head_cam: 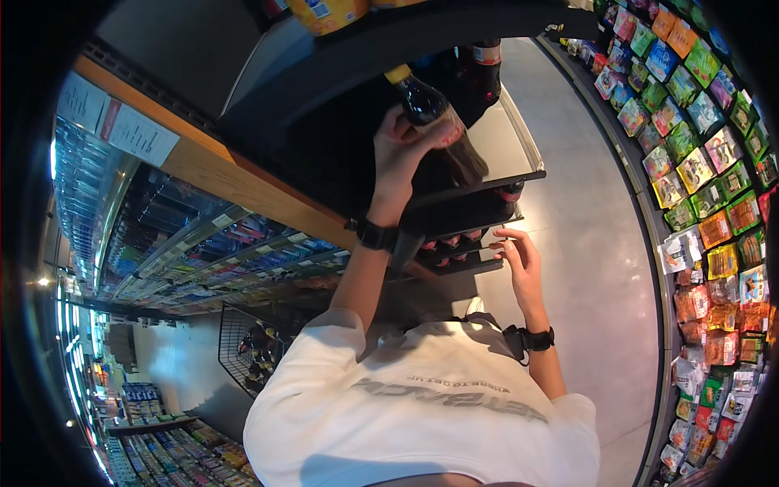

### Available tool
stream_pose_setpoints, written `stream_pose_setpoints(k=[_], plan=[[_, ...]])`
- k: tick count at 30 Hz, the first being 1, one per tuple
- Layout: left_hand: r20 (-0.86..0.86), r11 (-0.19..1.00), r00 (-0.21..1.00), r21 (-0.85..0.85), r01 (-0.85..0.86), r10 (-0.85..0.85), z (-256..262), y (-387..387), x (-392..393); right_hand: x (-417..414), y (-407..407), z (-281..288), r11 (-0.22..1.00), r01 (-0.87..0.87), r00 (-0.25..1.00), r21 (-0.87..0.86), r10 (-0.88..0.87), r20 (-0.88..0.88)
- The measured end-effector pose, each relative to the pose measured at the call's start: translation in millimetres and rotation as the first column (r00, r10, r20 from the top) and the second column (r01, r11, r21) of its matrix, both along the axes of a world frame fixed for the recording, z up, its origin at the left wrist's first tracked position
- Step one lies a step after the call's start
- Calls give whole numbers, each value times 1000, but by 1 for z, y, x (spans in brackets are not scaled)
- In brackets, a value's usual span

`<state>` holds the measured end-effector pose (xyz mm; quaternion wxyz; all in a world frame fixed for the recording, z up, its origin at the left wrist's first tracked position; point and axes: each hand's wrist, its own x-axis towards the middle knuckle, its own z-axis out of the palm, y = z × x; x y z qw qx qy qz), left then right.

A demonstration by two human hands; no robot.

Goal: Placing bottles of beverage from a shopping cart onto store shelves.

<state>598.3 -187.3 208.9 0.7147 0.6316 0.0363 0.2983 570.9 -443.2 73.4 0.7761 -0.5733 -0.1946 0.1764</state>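
My left hand (405, 146) is wrapped around a plastic bottle of dark cola (429, 103) with a yellow cap and a label partly covered by my fingers. The bottle is tilted, its cap towards the upper left and its base over the pale shelf board (508, 137). Behind it, other dark drink bottles (487, 67) with red-and-white labels stand on that shelf. Lower down and to the right, my right hand (520, 262) is held beside the lower shelves, fingers apart and nothing in them.
Below are lower shelves with more bottles (450, 242). A wire shopping cart (234, 347) containing several bottles stands at lower left. Stocked drink shelves (201, 237) run along the left behind a wooden panel (243, 176). Bagged snacks (706, 164) line the right across the grey floor (596, 274).
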Motion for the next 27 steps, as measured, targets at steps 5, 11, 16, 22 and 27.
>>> stream_pose_setpoints(k=[5,11,16,22,27], plan=[[79,989,992,105,-108,100,-2,19,51,5,-15,-11,1000,-9,999,12,9,-30],[198,896,946,318,-310,257,-17,37,113,11,-24,-10,1000,1,1000,12,0,-29],[132,795,910,448,-408,393,-19,35,128,12,-31,-12,999,37,999,13,-37,-14],[206,702,937,622,-348,282,-21,34,117,15,-32,-16,1000,27,999,9,-27,-43],[16,717,999,696,-41,42,-30,53,116,18,-28,-18,1000,-12,998,11,13,-58]])
